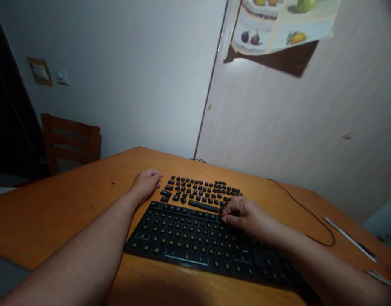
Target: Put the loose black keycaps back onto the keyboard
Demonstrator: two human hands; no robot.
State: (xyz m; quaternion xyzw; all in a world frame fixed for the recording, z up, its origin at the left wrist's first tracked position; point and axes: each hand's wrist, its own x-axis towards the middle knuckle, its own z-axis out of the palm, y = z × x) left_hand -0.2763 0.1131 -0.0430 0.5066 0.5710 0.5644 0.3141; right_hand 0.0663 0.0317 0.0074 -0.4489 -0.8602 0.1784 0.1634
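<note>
A black keyboard (182, 242) lies on the wooden table, most of its main section bare of caps, with small pale key stems showing. The top row of keys (182, 210) still has caps on it. Just behind it, loose black keycaps (195, 191) are laid out in rows, with a long spacebar cap (203, 206) nearest the keyboard. My right hand (241, 214) is over the keyboard's back edge, thumb and fingers pinched at the end of the top row; whatever is between them is hidden. My left hand (146, 183) rests loosely curled on the table, left of the keycaps.
A black cable (306, 208) curves across the table's right side, near a thin white strip (350, 238). One small dark piece (112, 183) lies at the left. A wooden chair (70, 140) stands beyond the table (87, 191), and walls rise behind.
</note>
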